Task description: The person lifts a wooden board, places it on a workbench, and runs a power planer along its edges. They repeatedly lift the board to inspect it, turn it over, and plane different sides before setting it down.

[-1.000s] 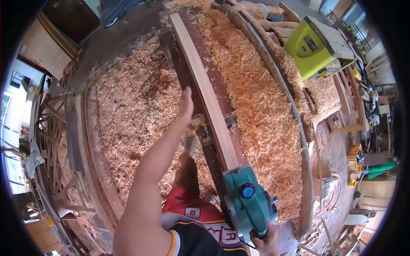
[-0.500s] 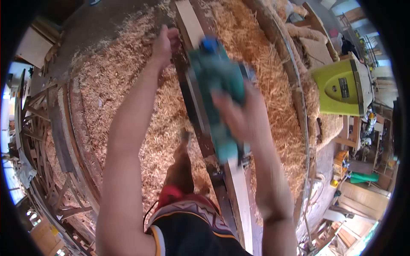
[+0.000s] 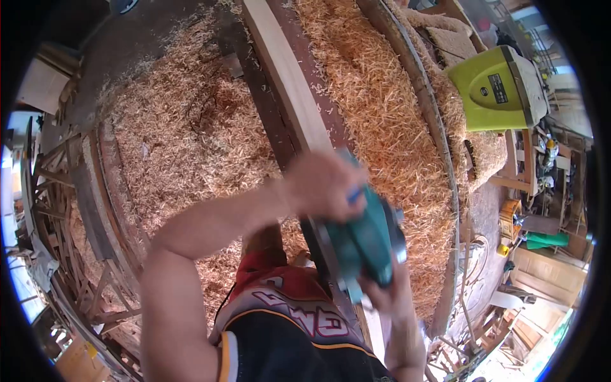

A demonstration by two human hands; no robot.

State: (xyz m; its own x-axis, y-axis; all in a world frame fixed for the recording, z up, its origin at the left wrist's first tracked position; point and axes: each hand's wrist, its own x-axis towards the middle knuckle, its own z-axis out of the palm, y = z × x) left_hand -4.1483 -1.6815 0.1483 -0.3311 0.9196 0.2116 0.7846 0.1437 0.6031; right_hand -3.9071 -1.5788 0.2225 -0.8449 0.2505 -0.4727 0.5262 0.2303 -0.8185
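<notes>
A green electric planer rests on a long, pale wooden board, close in front of my body. My left hand is wrapped over the planer's front, around its blue knob, and is blurred by motion. At the planer's rear, my right hand grips the handle, partly hidden beneath the green body. The board runs lengthwise away from me along a dark bench. Its planed face shows beyond the planer, and a short piece emerges behind it.
Wood shavings lie thick on the left, with another heap along the bench's right side. A lime-green machine stands at the right. Scrap timber is piled at the far left.
The planer has moved back along the board toward my body. My left hand, free beside the board earlier, now holds the planer's front. My right hand has come back with it.
</notes>
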